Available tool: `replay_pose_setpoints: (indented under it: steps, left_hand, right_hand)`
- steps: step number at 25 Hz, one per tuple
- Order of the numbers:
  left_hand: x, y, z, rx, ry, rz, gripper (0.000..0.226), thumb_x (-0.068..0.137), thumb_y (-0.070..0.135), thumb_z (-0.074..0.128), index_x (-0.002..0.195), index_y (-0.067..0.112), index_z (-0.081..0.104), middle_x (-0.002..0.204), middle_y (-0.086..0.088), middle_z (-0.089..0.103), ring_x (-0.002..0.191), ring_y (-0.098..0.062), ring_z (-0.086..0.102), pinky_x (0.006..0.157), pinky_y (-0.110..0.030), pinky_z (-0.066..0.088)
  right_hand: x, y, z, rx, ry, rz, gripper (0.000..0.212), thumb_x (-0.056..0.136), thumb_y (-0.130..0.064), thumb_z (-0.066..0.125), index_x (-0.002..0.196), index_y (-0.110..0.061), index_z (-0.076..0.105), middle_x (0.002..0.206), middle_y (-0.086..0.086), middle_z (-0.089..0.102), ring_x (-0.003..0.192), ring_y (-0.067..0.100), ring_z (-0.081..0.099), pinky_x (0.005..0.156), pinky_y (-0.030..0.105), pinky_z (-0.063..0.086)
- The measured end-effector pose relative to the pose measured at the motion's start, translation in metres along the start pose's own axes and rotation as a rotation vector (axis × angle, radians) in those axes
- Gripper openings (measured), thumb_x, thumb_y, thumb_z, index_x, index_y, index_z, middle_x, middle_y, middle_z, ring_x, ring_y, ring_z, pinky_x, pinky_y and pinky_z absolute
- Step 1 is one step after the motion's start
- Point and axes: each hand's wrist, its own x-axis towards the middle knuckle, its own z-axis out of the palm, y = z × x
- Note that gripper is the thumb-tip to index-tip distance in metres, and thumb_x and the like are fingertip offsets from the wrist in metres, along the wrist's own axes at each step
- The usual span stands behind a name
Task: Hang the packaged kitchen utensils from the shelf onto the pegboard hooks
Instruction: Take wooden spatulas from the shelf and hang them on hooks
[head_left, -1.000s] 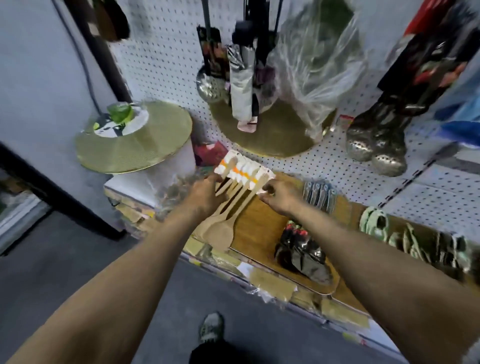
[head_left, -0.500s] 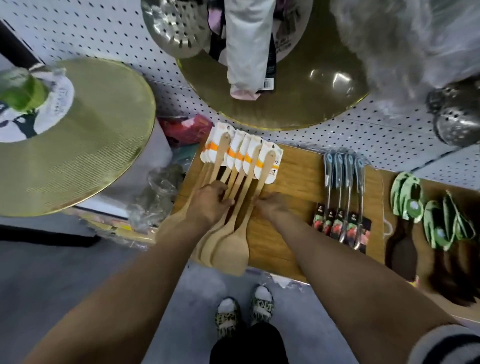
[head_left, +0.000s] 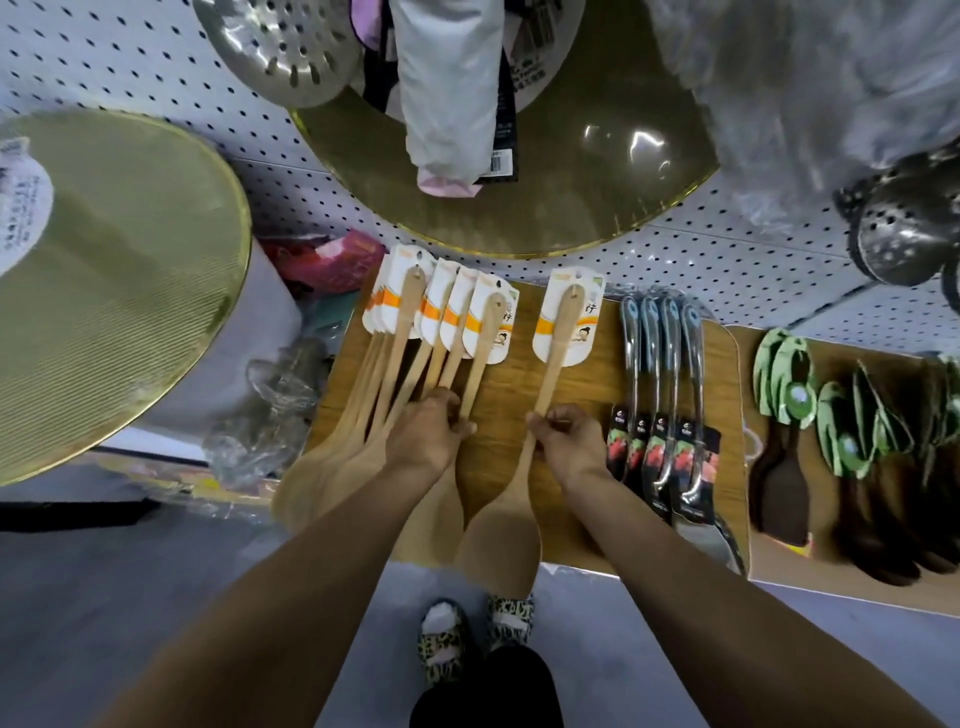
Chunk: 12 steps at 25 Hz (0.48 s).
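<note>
Pinching the handle of 1 wooden spatula (head_left: 551, 364), the right hand (head_left: 569, 441) holds it on the wooden shelf (head_left: 582, 395), apart from the others. Left of it, the left hand (head_left: 426, 434) curls its fingers around the handles of the bunched spatulas (head_left: 410, 353), near the pegboard (head_left: 727, 260).

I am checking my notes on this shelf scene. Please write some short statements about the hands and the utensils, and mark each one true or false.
1. The right hand pinches the handle of one wooden spatula that lies apart from the others. True.
2. The left hand is raised to the pegboard. False: it rests on the bunch of wooden spatulas on the wooden shelf board.
3. The metal utensils with black cards lie to the right of the right hand. True.
4. The separated spatula already hangs on a hook. False: it lies on the board, its blade past the front edge.
5. The green-carded utensils lie between the two hands. False: they lie far right.
</note>
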Motion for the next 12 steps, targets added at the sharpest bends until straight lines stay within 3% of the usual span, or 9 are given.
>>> replay_pose_setpoints:
  steps: [5, 9, 12]
  left_hand:
    - [0.0, 0.016, 0.024, 0.193, 0.051, -0.034, 0.032, 0.09, 0.033, 0.061, 0.118, 0.019, 0.056, 0.121, -0.007, 0.06, 0.113, -0.031, 0.057, 0.09, -0.039, 0.045]
    - [-0.019, 0.026, 0.032, 0.101, 0.019, -0.084, 0.02, 0.087, 0.037, 0.066, 0.101, 0.024, 0.068, 0.113, -0.003, 0.067, 0.109, -0.027, 0.06, 0.092, -0.036, 0.048]
    - [-0.042, 0.036, 0.027, -0.021, -0.039, -0.073, 0.017, 0.083, 0.041, 0.07, 0.084, 0.025, 0.066, 0.104, 0.0, 0.069, 0.101, -0.025, 0.061, 0.087, -0.033, 0.049]
  right_hand:
    - [-0.015, 0.0, -0.021, 0.088, -0.034, 0.001, 0.015, 0.088, -0.019, 0.074, 0.086, -0.015, 0.059, 0.092, 0.007, 0.071, 0.087, 0.022, 0.071, 0.08, 0.041, 0.062]
    - [-0.026, 0.011, -0.043, 0.09, -0.011, -0.008, 0.017, 0.089, -0.019, 0.074, 0.082, -0.015, 0.058, 0.094, 0.009, 0.072, 0.087, 0.025, 0.071, 0.079, 0.044, 0.062]
    - [-0.043, 0.013, -0.068, 0.122, 0.046, -0.013, 0.017, 0.088, -0.02, 0.074, 0.082, -0.016, 0.059, 0.095, 0.011, 0.073, 0.087, 0.03, 0.072, 0.081, 0.046, 0.061]
